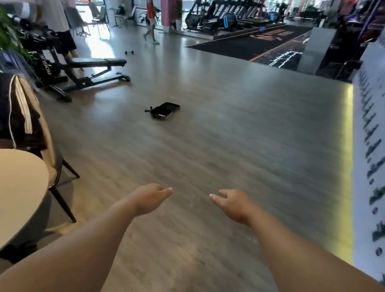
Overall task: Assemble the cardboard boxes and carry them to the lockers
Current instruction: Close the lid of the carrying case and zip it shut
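No cardboard box or locker shows in the head view. Both my arms reach forward over the wooden floor. My left hand is held out low, fingers loosely extended and pointing right, with nothing in it. My right hand mirrors it about a hand's width away, fingers pointing left, also holding nothing. The two hands do not touch.
A round beige table and a chair with a dark jacket stand at left. A black open case lies on the floor ahead. A weight bench, two people, treadmills are farther off. A white printed wall runs along the right.
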The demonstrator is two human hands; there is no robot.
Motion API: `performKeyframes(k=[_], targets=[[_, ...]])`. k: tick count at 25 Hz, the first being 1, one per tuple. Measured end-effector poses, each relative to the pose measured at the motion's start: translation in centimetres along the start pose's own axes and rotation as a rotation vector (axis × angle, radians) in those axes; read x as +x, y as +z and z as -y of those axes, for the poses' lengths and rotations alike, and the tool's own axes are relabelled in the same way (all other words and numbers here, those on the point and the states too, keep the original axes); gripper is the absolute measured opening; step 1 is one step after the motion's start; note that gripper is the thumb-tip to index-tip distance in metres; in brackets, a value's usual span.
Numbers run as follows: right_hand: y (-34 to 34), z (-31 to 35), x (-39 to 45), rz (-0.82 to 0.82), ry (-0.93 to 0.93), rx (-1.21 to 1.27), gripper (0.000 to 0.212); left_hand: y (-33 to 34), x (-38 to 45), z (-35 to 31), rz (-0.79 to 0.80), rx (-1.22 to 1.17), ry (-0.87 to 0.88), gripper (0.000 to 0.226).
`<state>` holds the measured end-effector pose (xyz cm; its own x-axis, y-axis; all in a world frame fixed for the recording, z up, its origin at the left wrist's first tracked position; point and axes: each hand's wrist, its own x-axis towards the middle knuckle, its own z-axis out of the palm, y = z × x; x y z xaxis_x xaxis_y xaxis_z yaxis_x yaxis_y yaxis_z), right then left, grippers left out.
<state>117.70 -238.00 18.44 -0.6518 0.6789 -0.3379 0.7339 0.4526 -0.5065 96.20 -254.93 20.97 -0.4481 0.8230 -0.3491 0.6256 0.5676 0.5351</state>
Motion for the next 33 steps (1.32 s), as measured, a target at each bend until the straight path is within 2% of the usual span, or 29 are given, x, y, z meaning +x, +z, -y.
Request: performKeyframes(k=[5, 8, 9, 11, 14, 17, 18, 21, 24, 28, 33], targets=[[-4.3, 1.1, 16.6, 0.027, -0.023, -0.029, 0.077, -5.5, 16.2, -0.2, -0.052, -0.030, -0.028, 0.059], [-8.1, 2.6, 26.0, 0.022, 0.003, -0.035, 0.097, -9.7, 26.3, 0.0, -0.053, -0.042, -0.055, 0.059], [-9.3, 3.0, 28.9, 0.027, -0.002, -0.040, 0.097, -11.1, 29.0, 0.0, -0.048, -0.043, -0.067, 0.059], [-11.5, 3.4, 34.2, 0.033, -0.016, -0.055, 0.082, -13.7, 34.0, -0.2, -0.044, -0.048, -0.084, 0.059], [-15.3, 4.1, 43.6, 0.031, 0.003, -0.033, 0.073, -17.9, 42.6, -0.7, -0.038, -0.068, -0.097, 0.061], [-18.0, 4.8, 53.6, 0.049, 0.006, -0.007, 0.051, -21.4, 51.3, -0.6, -0.047, -0.089, -0.117, 0.060], [-18.6, 5.0, 56.7, 0.056, 0.003, 0.001, 0.055, -22.5, 53.9, -0.6, -0.054, -0.092, -0.129, 0.060], [-21.0, 6.5, 67.5, 0.065, -0.057, -0.013, 0.084, -26.0, 63.1, -0.3, -0.071, -0.099, -0.163, 0.060], [-24.4, 9.8, 78.0, 0.135, -0.078, -0.061, 0.081, -30.5, 71.3, -0.1, -0.086, -0.120, -0.219, 0.061], [-28.1, 15.2, 89.8, 0.144, -0.154, -0.064, 0.082, -37.1, 79.6, 0.6, -0.131, -0.159, -0.252, 0.059], [-29.4, 23.1, 105.1, 0.157, -0.207, -0.055, 0.076, -45.7, 91.5, 6.5, -0.176, -0.167, -0.293, 0.058]])
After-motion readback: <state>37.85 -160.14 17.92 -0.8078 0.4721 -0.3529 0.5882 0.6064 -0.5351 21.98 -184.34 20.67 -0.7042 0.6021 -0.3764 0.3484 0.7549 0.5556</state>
